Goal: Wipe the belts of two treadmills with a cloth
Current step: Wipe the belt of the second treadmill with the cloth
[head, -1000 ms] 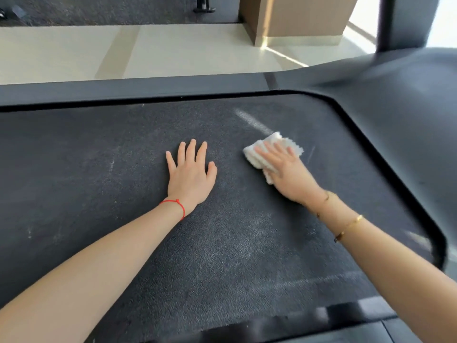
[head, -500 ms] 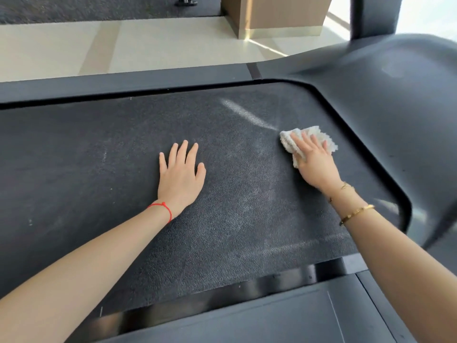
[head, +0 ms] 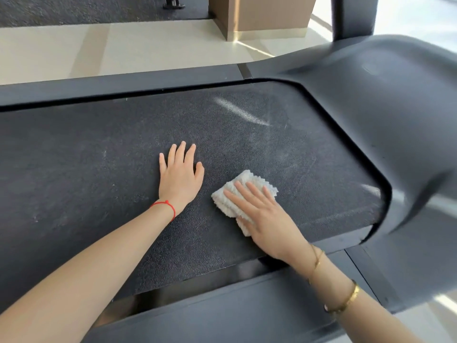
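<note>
**Cloth flat under right hand, mid-belt**

While both arms reach forward over the treadmill, the right hand (head: 265, 219) lies on a white cloth (head: 243, 194) and presses it down onto the belt (head: 99, 174). Fingers (head: 249, 194) straight, slightly spread, laid across the top of the cloth; they pin it rather than curl round it. Cloth is folded into a small thick pad, nubbly texture, one corner sticking out past the fingertips, another edge showing under the heel of the hand. It sits on the near half of the belt, right of centre.

Left hand (head: 180, 175) flat on the belt just beside the cloth, not touching it. Fingers straight and close together, thumb out a little, palm down, holding nothing. Red string (head: 164, 205) round the left wrist. Two gold bracelets (head: 346, 300) on the right forearm.

Belt dark grey, rough-grained. Pale streak (head: 241, 112) runs diagonally on its far right part; fainter dusty smears nearer the middle and at the left. Dark frame rail (head: 118, 81) borders the far side; smooth dark motor cover (head: 383, 107) curves round the belt's right end. Near edge of belt meets a glossy strip and another dark panel (head: 235, 315).

Beyond the rail: pale tiled floor (head: 123, 48), a tan column base (head: 264, 16), a dark upright post (head: 353, 16) at top right.
</note>
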{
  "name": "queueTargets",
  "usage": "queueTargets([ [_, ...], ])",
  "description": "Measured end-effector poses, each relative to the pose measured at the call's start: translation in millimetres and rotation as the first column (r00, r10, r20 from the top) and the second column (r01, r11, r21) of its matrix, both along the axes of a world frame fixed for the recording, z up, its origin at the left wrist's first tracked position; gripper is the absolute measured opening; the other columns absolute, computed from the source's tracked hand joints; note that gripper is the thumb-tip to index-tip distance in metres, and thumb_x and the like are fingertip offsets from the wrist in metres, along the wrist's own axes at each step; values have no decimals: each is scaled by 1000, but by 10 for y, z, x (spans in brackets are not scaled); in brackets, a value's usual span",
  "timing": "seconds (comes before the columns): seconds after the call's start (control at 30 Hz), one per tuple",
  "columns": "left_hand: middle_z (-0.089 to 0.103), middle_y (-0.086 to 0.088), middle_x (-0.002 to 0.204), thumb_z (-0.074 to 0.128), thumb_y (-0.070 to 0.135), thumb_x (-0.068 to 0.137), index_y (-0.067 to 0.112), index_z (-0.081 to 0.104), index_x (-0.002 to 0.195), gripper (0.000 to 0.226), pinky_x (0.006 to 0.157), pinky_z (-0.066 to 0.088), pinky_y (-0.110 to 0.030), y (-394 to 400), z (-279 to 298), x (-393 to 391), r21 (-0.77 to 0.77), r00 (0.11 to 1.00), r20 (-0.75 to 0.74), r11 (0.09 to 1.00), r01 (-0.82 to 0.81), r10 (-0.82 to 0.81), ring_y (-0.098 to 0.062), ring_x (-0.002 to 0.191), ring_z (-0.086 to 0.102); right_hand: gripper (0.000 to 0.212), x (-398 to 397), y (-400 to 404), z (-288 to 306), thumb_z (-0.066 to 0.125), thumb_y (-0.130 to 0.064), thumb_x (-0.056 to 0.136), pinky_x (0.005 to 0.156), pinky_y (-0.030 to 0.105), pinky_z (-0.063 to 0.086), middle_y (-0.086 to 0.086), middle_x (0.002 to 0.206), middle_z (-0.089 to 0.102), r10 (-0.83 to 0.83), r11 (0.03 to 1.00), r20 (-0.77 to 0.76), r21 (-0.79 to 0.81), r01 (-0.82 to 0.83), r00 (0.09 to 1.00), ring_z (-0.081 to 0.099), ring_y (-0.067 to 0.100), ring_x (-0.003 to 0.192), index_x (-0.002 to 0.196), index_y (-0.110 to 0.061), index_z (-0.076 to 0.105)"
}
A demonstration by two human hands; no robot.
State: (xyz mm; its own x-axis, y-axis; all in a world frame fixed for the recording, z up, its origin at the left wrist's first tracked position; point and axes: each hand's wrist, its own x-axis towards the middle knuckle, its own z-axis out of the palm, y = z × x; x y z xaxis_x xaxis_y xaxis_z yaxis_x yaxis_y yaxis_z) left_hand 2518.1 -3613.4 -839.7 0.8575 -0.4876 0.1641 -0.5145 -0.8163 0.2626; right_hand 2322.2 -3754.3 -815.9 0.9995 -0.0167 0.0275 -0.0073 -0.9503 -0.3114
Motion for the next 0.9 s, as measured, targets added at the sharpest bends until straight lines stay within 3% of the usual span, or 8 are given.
queueTargets([
  [0.1,23,-7,163,34,36,103,18,29,154,55,123,6,-51,61,-5,-71,0,1000,-1,1000,23,-23,-26,151,14,56,68,-290,2,41,-27,102,122,41,4,-3,163,12,-196,979,-6,-59,196,981,5,20,152,154,-30,20],
  [0.23,23,-7,162,34,36,102,18,30,154,55,123,7,-51,145,-20,-144,-1,999,4,999,50,-50,-26,151,15,59,82,-259,53,38,-25,101,121,43,2,-3,164,8,-373,923,-50,-122,365,926,4,23,152,155,-32,14],
  [0.37,27,-9,161,39,33,101,16,33,153,54,122,9,-52,142,-18,-178,-18,999,20,999,48,-48,-27,150,18,64,-86,421,98,29,-24,89,118,47,17,1,161,20,-64,982,-11,-179,61,998,14,27,149,153,-26,23],
  [0.5,28,-9,160,39,33,101,16,34,152,54,122,9,-52,142,-13,-180,-35,998,15,998,57,-57,-27,150,18,66,-262,635,38,38,-19,95,122,37,-9,-7,164,6,2,1000,-44,-6,-2,999,-8,13,150,155,-33,15],
  [0.57,28,-10,160,41,33,101,15,35,152,53,122,8,-51,142,-11,-184,-46,998,11,997,57,-56,-28,150,19,66,-257,504,24,41,-17,96,120,32,-11,-9,163,4,-26,1000,-17,5,26,1000,-11,6,147,155,-33,15],
  [0.7,27,-9,161,39,34,102,16,34,152,54,123,7,-50,174,-16,-180,-42,998,2,997,62,-62,-28,150,18,60,-238,-109,-16,42,-27,100,121,43,11,-4,163,13,-240,963,-6,-129,237,971,8,21,151,155,-28,17],
  [0.8,27,-9,161,39,34,102,15,34,152,54,123,7,-51,185,-19,-185,-49,997,4,996,74,-74,-28,150,18,61,-252,-666,15,48,-25,98,119,47,15,3,162,19,-493,860,5,-145,488,870,16,27,148,154,-25,24],
  [0.9,28,-10,160,39,34,101,15,35,152,54,123,7,-52,182,-28,-193,-47,997,7,996,74,-73,-28,150,19,60,-209,-760,42,51,-19,96,119,51,11,8,161,22,-608,789,26,-98,607,794,17,32,148,152,-24,30],
])
